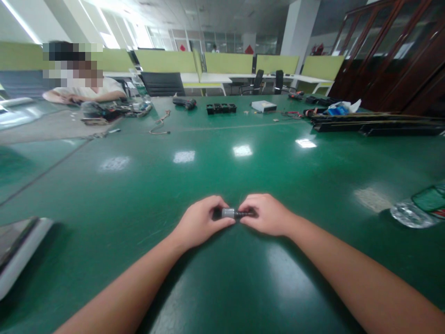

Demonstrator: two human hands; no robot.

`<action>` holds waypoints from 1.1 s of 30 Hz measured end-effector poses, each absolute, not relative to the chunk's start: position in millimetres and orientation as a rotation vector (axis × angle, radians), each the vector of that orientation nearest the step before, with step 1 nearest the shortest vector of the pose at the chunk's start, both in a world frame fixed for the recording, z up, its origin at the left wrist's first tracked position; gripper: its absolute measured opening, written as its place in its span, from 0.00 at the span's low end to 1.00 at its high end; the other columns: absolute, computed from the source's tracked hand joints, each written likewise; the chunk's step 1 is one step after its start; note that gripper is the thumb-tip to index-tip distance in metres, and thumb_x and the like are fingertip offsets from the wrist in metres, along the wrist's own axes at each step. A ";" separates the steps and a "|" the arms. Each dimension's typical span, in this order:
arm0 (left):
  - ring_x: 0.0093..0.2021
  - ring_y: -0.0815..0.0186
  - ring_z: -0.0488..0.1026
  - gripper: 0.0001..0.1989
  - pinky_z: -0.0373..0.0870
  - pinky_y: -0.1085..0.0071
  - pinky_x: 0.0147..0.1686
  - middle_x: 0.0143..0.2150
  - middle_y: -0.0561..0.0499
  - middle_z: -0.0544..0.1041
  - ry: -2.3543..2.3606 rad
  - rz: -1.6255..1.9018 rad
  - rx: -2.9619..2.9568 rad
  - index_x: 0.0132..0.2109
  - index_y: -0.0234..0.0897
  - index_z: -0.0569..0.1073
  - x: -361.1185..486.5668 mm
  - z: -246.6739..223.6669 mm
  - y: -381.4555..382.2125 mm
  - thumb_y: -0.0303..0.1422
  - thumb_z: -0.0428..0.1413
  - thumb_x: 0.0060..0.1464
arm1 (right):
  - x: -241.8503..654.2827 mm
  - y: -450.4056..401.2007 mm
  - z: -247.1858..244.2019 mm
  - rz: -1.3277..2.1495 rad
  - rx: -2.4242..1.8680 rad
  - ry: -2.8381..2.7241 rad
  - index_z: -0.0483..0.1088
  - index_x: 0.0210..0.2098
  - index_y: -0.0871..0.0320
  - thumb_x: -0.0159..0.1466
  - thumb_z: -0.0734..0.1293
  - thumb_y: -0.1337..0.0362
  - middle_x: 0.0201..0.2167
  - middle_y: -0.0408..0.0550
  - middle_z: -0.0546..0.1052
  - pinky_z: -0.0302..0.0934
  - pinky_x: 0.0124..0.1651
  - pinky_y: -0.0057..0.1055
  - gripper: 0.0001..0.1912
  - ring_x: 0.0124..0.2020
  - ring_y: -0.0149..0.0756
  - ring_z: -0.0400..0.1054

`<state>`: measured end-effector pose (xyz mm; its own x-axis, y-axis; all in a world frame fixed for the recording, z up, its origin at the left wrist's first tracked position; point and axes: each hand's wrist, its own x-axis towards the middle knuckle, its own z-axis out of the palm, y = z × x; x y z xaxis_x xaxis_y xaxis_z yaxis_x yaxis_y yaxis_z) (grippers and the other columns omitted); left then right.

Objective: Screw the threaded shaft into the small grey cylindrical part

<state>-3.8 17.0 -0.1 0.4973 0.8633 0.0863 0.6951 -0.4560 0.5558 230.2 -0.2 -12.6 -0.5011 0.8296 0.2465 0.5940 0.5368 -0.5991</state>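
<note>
A small dark cylinder with a grey band [228,213] and a narrower, ridged right part lies level between my hands, low over the green table [222,171]. What kind of thing it is I cannot make out. My left hand [199,222] is closed around its left end, thumb on the near side and fingers on the far side. At the ridged end, my right hand [269,215] pinches in the same way. Both ends are partly hidden by the fingers. Whether the cylinder touches the table I cannot tell.
A clear bottle [413,214] lies at the right edge, a grey-white flat device [24,250] at the left. Along the far side are black blocks [221,108], a silver box [263,106], a cable [160,124] and long black rails [375,124]. A person sits far left.
</note>
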 end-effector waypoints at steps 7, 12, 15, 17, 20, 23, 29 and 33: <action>0.30 0.65 0.68 0.15 0.63 0.71 0.33 0.30 0.55 0.73 1.281 0.496 2.304 0.41 0.41 0.77 -4.1 0.4 16.7 0.46 0.62 0.52 | 231.8 -0.7 -10.3 0.604 -1.172 -2.270 0.78 0.37 0.58 0.59 0.72 0.66 0.35 0.46 0.79 0.61 0.40 0.29 0.06 0.36 0.34 0.71; 0.30 0.65 0.68 0.15 0.63 0.71 0.33 0.30 0.55 0.73 1.276 0.496 2.304 0.41 0.41 0.77 -4.1 0.9 16.2 0.46 0.62 0.53 | 233.5 -1.0 -10.3 0.575 -1.169 -2.283 0.78 0.36 0.58 0.59 0.73 0.66 0.34 0.46 0.79 0.60 0.39 0.29 0.05 0.35 0.34 0.71; 0.30 0.65 0.68 0.15 0.63 0.71 0.33 0.30 0.55 0.73 1.276 0.500 2.302 0.41 0.41 0.77 -3.9 1.1 16.2 0.46 0.62 0.53 | 234.9 -0.9 -10.8 0.559 -1.167 -2.283 0.77 0.35 0.58 0.59 0.72 0.66 0.33 0.45 0.79 0.60 0.39 0.29 0.04 0.35 0.34 0.71; 0.30 0.65 0.68 0.15 0.63 0.71 0.33 0.30 0.55 0.73 1.275 0.498 2.303 0.41 0.41 0.77 -3.7 1.3 16.2 0.46 0.62 0.53 | 235.9 -0.6 -10.8 0.554 -1.163 -2.282 0.78 0.35 0.57 0.59 0.72 0.66 0.33 0.45 0.78 0.60 0.39 0.29 0.04 0.35 0.33 0.70; 0.30 0.66 0.68 0.15 0.62 0.71 0.33 0.30 0.55 0.73 1.274 0.495 2.304 0.41 0.40 0.77 -3.6 1.4 16.3 0.46 0.62 0.53 | 237.2 0.0 -10.6 0.538 -1.159 -2.286 0.78 0.35 0.57 0.59 0.72 0.66 0.32 0.45 0.78 0.60 0.38 0.28 0.04 0.34 0.33 0.70; 0.30 0.66 0.68 0.15 0.62 0.71 0.33 0.30 0.55 0.73 1.275 0.493 2.308 0.41 0.40 0.77 -3.7 1.0 16.4 0.46 0.62 0.53 | 238.1 0.5 -10.5 0.520 -1.164 -2.288 0.78 0.34 0.57 0.59 0.72 0.66 0.32 0.45 0.78 0.60 0.38 0.28 0.04 0.34 0.33 0.70; 0.29 0.66 0.68 0.15 0.62 0.71 0.33 0.29 0.55 0.72 1.277 0.494 2.313 0.41 0.41 0.77 -3.7 1.3 16.5 0.46 0.62 0.53 | 239.2 0.7 -10.6 0.532 -1.163 -2.276 0.78 0.34 0.58 0.58 0.72 0.66 0.32 0.45 0.78 0.60 0.38 0.28 0.04 0.33 0.33 0.70; 0.30 0.65 0.68 0.15 0.62 0.71 0.32 0.28 0.55 0.72 1.277 0.486 2.313 0.41 0.41 0.77 -3.4 2.3 16.3 0.46 0.62 0.53 | 240.5 1.0 -10.2 0.536 -1.166 -2.282 0.78 0.33 0.58 0.58 0.72 0.67 0.31 0.45 0.77 0.60 0.37 0.28 0.03 0.33 0.32 0.70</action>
